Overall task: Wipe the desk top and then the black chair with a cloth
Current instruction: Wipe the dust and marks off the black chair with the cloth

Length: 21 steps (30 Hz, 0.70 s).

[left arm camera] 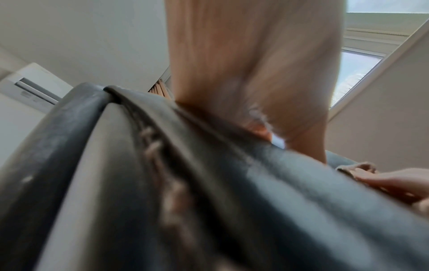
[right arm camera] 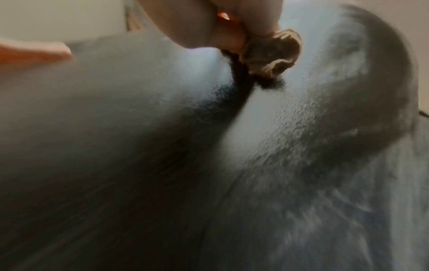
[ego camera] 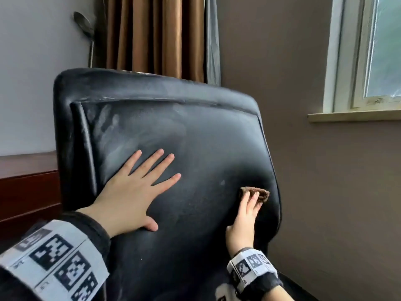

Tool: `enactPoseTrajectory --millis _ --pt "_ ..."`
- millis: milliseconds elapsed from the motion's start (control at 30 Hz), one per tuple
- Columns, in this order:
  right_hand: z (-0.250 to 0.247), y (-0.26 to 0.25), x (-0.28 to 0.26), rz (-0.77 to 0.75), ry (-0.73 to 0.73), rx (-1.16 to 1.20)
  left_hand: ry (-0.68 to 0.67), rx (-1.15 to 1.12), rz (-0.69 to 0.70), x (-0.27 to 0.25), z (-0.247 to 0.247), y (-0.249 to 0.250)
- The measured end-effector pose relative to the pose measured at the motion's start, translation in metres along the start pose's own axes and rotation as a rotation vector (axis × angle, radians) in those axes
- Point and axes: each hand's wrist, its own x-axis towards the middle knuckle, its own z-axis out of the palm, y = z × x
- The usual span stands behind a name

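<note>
The black leather chair (ego camera: 195, 137) fills the head view, its dusty backrest turned toward me. My left hand (ego camera: 138, 187) lies flat on the middle of the backrest with its fingers spread and straight. Lower right on the backrest, my right hand (ego camera: 245, 218) presses a folded brown cloth (ego camera: 259, 193) against the leather near the chair's right edge. In the right wrist view the cloth (right arm camera: 274, 56) is bunched under the fingers (right arm camera: 209, 23), so the hand grips it. The left wrist view shows the chair's seam (left arm camera: 162, 174) and the left palm (left arm camera: 255, 64) blurred.
A dark red wooden desk (ego camera: 28, 183) stands to the left behind the chair. Brown curtains (ego camera: 156, 35) hang behind it. A brown wall (ego camera: 325, 192) and a window sill (ego camera: 353, 116) lie close on the right. A floor lamp (ego camera: 84, 25) stands at the back left.
</note>
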Motion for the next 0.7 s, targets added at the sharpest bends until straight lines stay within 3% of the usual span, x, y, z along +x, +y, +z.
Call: enactPoseTrajectory --millis 200,400,467,600,700 --pt "-0.02 0.004 0.049 0.137 0.13 -0.019 0.212 0.001 0.095 -0.001 0.016 -0.009" --pt "-0.069 0.01 0.081 0.163 0.165 0.086 0.178 -0.02 0.13 -0.01 0.014 -0.014" --pt "-0.064 -0.002 0.064 -0.02 0.169 0.075 0.183 -0.01 0.078 -0.011 0.005 -0.025" --pt "0.007 -0.056 -0.034 -0.647 0.074 0.048 0.268 -0.097 -0.22 -0.011 -0.02 -0.068" --pt "0.005 -0.057 -0.024 -0.832 0.036 0.029 0.344 -0.205 -0.447 -0.016 -0.033 -0.1"
